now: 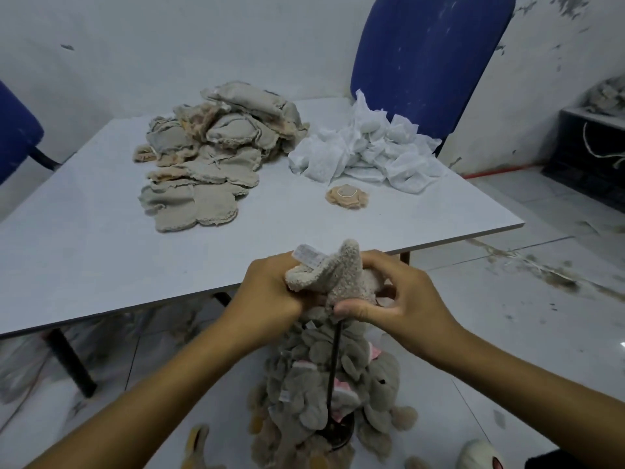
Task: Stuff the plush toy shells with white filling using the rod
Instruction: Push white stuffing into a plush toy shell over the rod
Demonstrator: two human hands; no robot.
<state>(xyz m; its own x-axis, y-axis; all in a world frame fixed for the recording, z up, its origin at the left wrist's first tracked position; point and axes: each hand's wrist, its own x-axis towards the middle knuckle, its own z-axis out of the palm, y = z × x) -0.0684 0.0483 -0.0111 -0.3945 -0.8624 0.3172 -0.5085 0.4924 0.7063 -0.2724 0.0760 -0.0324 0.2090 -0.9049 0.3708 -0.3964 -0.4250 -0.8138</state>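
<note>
Both hands, left hand (270, 289) and right hand (399, 296), grip a beige plush shell (333, 277) atop the upright rod (333, 370), near the desk (101, 258) edge, flat shells (203, 157) and white filling (365, 154) lying far.

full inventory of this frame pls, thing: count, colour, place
shell: one, beige, held in both hands above the rod
rod: one, black, upright below the hands, on a dark round base
shell pile: one heap, grey-beige, table's far left
filling: one heap, white, table's far right
small piece: one, peach, on the table in front of the filling
plush heap: one heap, grey with pink bits, on the floor around the rod
table: one, white
chairs: two, blue, one behind the table, one at the left edge
dark box: one, black, floor at right
left hand: grips the shell
right hand: grips the shell
</note>
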